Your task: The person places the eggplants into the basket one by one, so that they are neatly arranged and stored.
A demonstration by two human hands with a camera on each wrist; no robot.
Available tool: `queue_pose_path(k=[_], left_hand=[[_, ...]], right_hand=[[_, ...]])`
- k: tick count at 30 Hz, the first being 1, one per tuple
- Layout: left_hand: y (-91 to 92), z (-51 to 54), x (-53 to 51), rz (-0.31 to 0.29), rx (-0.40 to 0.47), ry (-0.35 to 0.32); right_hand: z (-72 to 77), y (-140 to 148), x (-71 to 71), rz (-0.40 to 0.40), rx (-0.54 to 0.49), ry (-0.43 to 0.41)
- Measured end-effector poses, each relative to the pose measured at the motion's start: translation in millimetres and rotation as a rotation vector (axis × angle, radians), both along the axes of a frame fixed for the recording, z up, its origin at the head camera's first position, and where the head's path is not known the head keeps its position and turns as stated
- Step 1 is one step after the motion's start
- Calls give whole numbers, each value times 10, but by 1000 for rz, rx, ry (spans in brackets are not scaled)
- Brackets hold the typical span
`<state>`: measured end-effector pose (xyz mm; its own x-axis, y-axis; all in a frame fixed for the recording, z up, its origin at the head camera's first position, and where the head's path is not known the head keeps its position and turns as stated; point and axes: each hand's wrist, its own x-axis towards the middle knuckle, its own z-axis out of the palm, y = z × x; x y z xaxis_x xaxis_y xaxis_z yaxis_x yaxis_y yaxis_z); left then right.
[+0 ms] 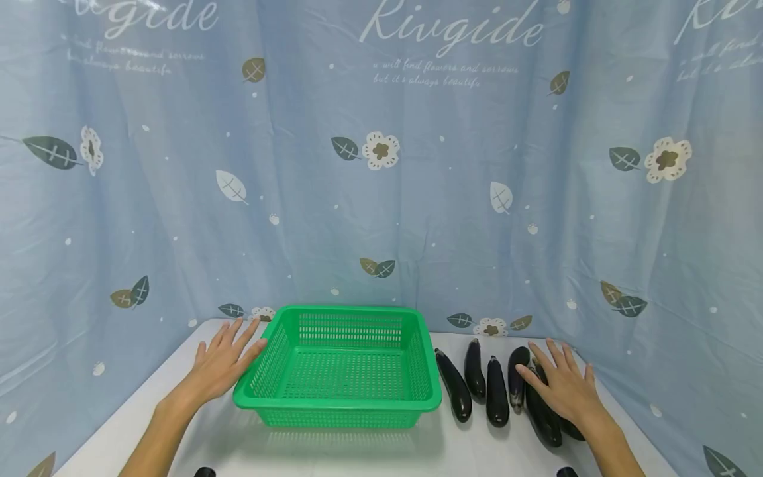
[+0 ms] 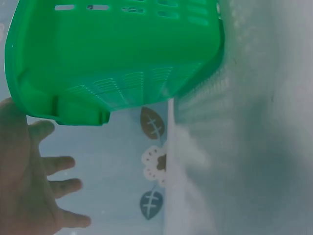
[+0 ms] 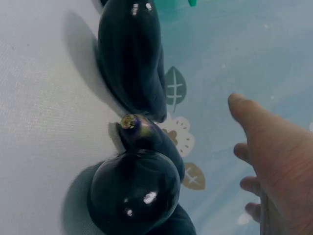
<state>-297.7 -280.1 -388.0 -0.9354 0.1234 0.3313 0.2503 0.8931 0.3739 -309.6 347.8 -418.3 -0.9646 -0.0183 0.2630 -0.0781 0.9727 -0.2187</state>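
Observation:
A green plastic basket (image 1: 342,403) with slotted walls stands on the white table, and nothing lies inside it. Beside its left rim my left hand (image 1: 217,368) is spread, fingers straight, the thumb near or at the rim; the left wrist view shows the hand (image 2: 27,176) just under the basket's rim (image 2: 14,73). To the right of the basket lie several dark eggplants (image 1: 497,394). Over the rightmost ones, my right hand (image 1: 566,391) is spread with nothing in it. In the right wrist view this hand (image 3: 283,161) appears apart from the eggplants (image 3: 137,191).
A blue curtain (image 1: 399,212) printed with leaves and flowers hangs behind the table and along both sides. The white tabletop (image 1: 334,457) runs in front of the basket. Two small black objects (image 1: 205,472) show at the bottom edge of the head view.

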Motion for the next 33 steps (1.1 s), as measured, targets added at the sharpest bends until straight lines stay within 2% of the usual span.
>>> queue_pose_path(k=[3, 8, 11, 19, 25, 33], left_hand=[[0, -3, -46, -17, 43, 9], [-5, 4, -99, -82, 136, -56], [-12, -7, -126, -123, 184, -72], [-73, -59, -232, -194, 412, -157], [-107, -114, -285, -210, 474, -163], [-136, -141, -338, -235, 559, -240]], right_hand=[[3, 13, 2, 4, -2, -9], [11, 73, -16, 8, 7, -27], [12, 133, -40, 12, -8, -51], [18, 292, -68, 30, -49, -131], [19, 350, -72, 14, -66, -166], [9, 433, -62, 37, -30, -170]])
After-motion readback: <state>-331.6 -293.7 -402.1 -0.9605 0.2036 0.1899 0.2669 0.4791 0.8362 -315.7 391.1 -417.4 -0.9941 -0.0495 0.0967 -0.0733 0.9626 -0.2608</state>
